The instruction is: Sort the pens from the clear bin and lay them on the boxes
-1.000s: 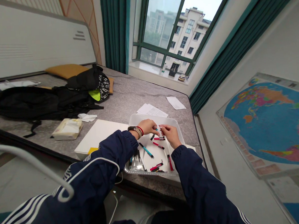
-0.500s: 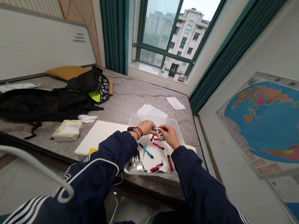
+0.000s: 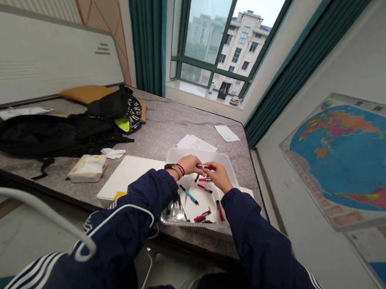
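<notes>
A clear plastic tray on the grey table holds several loose pens, red, teal and black. Over its far half my left hand and my right hand meet, both pinched on one small pen held level between them. My left wrist wears a watch and a red band. A teal pen and a red pen lie in the tray just below my hands.
A white board lies left of the tray, with a tissue pack and black bags beyond. Loose papers sit behind the tray. A world map covers the floor to the right. A white cable crosses the near left.
My hands have drawn closer together over the tray, and the small pen between them now looks shorter and joined.
</notes>
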Motion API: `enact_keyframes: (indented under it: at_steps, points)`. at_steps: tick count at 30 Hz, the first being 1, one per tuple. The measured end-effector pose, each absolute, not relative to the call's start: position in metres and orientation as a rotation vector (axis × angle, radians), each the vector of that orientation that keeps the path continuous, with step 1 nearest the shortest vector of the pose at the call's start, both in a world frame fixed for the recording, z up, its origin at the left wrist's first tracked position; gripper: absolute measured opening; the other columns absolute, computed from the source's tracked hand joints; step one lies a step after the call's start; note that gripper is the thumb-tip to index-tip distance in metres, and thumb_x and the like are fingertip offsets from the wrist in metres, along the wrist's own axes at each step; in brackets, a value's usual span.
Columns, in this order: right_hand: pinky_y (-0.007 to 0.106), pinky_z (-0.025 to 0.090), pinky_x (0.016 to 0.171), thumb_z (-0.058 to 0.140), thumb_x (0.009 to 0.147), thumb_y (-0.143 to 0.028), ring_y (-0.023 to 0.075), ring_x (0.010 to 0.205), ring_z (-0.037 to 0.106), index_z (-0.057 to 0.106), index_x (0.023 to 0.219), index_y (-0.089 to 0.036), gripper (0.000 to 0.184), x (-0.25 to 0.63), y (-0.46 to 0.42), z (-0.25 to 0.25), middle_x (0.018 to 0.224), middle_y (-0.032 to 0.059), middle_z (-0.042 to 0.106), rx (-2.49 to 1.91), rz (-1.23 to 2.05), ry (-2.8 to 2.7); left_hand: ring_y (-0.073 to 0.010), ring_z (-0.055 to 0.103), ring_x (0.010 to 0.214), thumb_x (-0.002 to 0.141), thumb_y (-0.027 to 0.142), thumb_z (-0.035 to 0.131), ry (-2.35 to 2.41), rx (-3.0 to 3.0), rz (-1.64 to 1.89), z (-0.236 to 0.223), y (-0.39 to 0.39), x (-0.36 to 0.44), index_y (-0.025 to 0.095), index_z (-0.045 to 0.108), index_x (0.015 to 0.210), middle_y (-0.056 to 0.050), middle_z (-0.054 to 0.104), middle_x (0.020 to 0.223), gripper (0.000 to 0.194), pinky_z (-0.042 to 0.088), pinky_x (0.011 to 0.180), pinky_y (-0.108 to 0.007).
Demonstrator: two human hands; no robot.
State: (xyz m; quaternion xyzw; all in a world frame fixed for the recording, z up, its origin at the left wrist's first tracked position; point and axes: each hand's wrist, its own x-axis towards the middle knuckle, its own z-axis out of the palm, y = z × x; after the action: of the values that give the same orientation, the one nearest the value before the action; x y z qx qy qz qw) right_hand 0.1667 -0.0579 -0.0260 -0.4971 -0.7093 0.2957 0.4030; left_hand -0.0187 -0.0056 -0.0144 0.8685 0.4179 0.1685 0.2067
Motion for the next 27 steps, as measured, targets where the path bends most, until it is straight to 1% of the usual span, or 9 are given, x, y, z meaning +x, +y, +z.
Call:
enact_keyframes:
  at_steps: [3,6,9,11,13,16,19,23,27]
  points:
    - [0.03,0.054,0.065,0.064,0.078,-0.033,0.0178,0.07,0.064,0.07,0.09,-0.015,0.023,0.167,-0.056,-0.031,0.079,0.0061,0.071,-1.287,0.748,-1.763,-0.015,0.052,0.056,0.065,0.074,0.066,1.155,2.421,0.48,-0.015,-0.005,-0.019,0.019,0.076,0.073,-0.005,0.064,0.059,0.057,0.028,0.054,-0.025]
    - [0.03,0.053,0.065,0.063,0.078,-0.033,0.0172,0.068,0.063,0.068,0.087,-0.015,0.021,0.171,-0.053,-0.036,0.078,0.0056,0.07,-1.383,0.67,-1.742,-0.0154,0.055,0.061,0.067,0.073,0.066,1.171,2.43,0.507,-0.016,-0.004,-0.02,0.019,0.076,0.075,-0.005,0.067,0.065,0.056,0.029,0.054,-0.025]
    - [0.029,0.05,0.069,0.062,0.077,-0.026,0.0173,0.073,0.064,0.069,0.084,-0.016,0.014,0.176,-0.051,-0.041,0.08,0.0057,0.071,-1.601,0.532,-1.789,-0.0161,0.057,0.065,0.071,0.071,0.064,1.224,2.435,0.508,-0.018,-0.003,-0.021,0.02,0.076,0.076,-0.006,0.07,0.071,0.053,0.03,0.055,-0.025]
    - [0.027,0.048,0.07,0.064,0.075,-0.02,0.0169,0.073,0.064,0.069,0.079,-0.016,0.008,0.18,-0.052,-0.043,0.078,0.0054,0.071,-1.764,0.525,-1.898,-0.0163,0.058,0.066,0.074,0.069,0.062,1.248,2.438,0.492,-0.019,-0.002,-0.022,0.02,0.077,0.077,-0.006,0.071,0.072,0.052,0.03,0.055,-0.025]
    - [0.025,0.046,0.066,0.068,0.072,-0.018,0.0161,0.069,0.064,0.069,0.073,-0.016,0.002,0.182,-0.056,-0.044,0.072,0.0044,0.071,-1.88,0.634,-2.04,-0.0166,0.058,0.066,0.075,0.068,0.061,1.261,2.438,0.468,-0.018,-0.003,-0.022,0.02,0.077,0.079,-0.007,0.071,0.073,0.051,0.03,0.055,-0.025]
    - [0.023,0.044,0.058,0.071,0.071,-0.018,0.0147,0.059,0.063,0.067,0.065,-0.017,0.008,0.183,-0.065,-0.044,0.06,0.0025,0.068,-1.95,0.843,-2.192,-0.0167,0.059,0.066,0.075,0.066,0.063,1.253,2.445,0.425,-0.015,-0.006,-0.022,0.02,0.077,0.079,-0.007,0.072,0.075,0.049,0.031,0.056,-0.025]
    - [0.023,0.043,0.054,0.073,0.069,-0.017,0.0144,0.052,0.061,0.066,0.058,-0.018,0.013,0.183,-0.08,-0.043,0.054,0.0025,0.066,-2.024,0.902,-2.289,-0.0171,0.06,0.068,0.074,0.064,0.065,1.24,2.453,0.413,-0.012,-0.016,-0.023,0.02,0.077,0.079,-0.007,0.072,0.077,0.046,0.032,0.057,-0.025]
    - [0.025,0.045,0.056,0.078,0.059,-0.012,0.0174,0.053,0.064,0.067,0.052,-0.018,0.014,0.185,-0.102,-0.04,0.052,0.0044,0.066,-2.12,0.862,-2.465,-0.0186,0.061,0.072,0.076,0.065,0.064,1.23,2.466,0.444,-0.009,-0.03,-0.028,0.022,0.077,0.082,-0.007,0.072,0.078,0.045,0.034,0.059,-0.025]
    - [0.027,0.048,0.059,0.084,0.047,-0.011,0.0208,0.059,0.067,0.07,0.053,-0.02,0.017,0.187,-0.113,-0.04,0.051,0.0034,0.065,-2.15,1.071,-2.669,-0.0195,0.062,0.074,0.075,0.063,0.066,1.276,2.457,0.408,-0.007,-0.034,-0.03,0.021,0.076,0.08,-0.007,0.072,0.08,0.043,0.034,0.06,-0.025]
